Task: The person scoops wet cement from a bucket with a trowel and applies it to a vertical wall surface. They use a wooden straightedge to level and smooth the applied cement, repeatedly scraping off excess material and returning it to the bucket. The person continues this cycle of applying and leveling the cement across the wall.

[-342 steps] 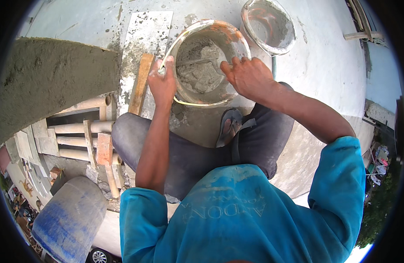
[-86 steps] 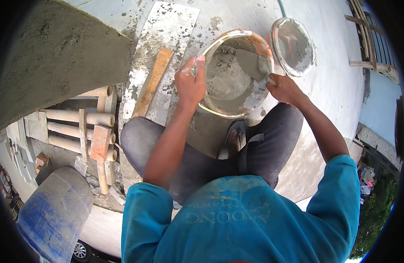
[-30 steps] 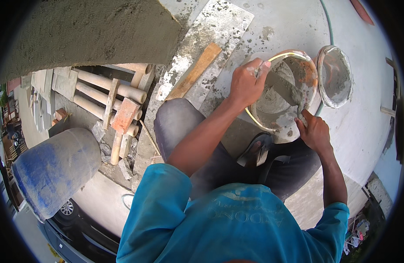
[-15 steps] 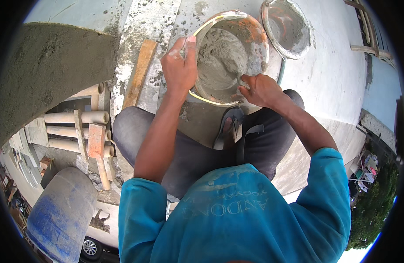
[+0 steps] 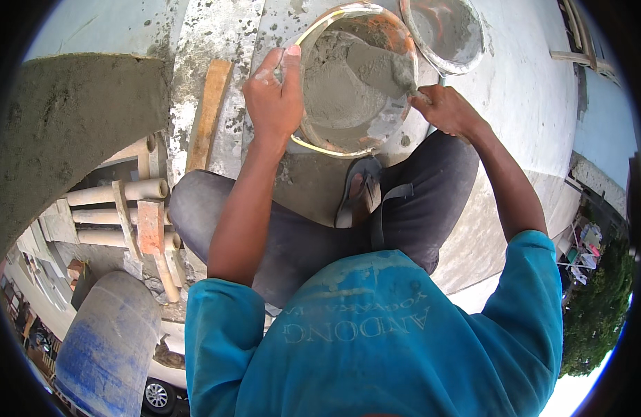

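A round bucket [image 5: 332, 148] with a pale, mortar-smeared rim stands in front of me, holding wet grey mortar [image 5: 331, 94]. My left hand [image 5: 274, 97] is closed over the left side of its rim, the thumb lying along the edge. At the opposite side my right hand [image 5: 448, 111] grips a trowel by its handle, which the fingers mostly hide. The trowel's mortar-coated blade [image 5: 383, 68] reaches over the mortar inside the bucket, near the right wall.
A second mortar-stained bucket [image 5: 461, 67] stands behind at the right. To the left lie a wooden strip [image 5: 211, 111], several pale pipes [image 5: 136, 191] and a reddish block [image 5: 151, 226]. Further back are a mortar-covered surface [image 5: 77, 111] and a blue-stained drum [image 5: 108, 340].
My right hand has moved up and to the right, lifting the trowel blade into view from the mortar. The left hand keeps its hold on the rim. The whole view has shifted slightly.
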{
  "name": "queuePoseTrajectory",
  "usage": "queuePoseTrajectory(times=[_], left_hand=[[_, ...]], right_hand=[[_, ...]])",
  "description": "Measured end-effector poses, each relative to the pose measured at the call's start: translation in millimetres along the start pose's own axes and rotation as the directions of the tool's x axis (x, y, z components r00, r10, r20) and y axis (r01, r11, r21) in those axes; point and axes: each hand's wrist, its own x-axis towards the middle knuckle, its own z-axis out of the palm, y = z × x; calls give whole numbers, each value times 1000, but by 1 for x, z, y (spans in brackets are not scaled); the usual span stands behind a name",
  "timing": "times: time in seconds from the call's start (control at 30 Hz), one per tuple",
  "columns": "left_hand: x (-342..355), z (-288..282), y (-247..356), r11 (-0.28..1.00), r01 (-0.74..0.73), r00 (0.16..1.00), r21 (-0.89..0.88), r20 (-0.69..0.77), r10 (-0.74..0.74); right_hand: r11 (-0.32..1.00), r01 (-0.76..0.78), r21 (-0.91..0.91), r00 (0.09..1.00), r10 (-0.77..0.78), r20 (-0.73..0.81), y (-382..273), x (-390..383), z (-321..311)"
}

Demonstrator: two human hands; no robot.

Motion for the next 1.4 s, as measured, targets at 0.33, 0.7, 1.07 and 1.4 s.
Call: queuePoseTrajectory(times=[0.33,0.7,1.07,1.4], left_hand=[[4,-3,-3,989,149,988,17,35,-149],[20,-57,-58,855,518,846,28,-162,-508],[-171,-218,112,631,563,785,534,-104,-611],[-348,-383,189,271,888,338,370,-127,-933]], right_hand=[[826,-64,560,930,-154,334,21,12,36],[698,-35,715,892,-300,337,0,1,9],[409,39,911,918,-374,129,-121,-77,14],[7,207,978,970,-133,-204,-288,-202,4]])
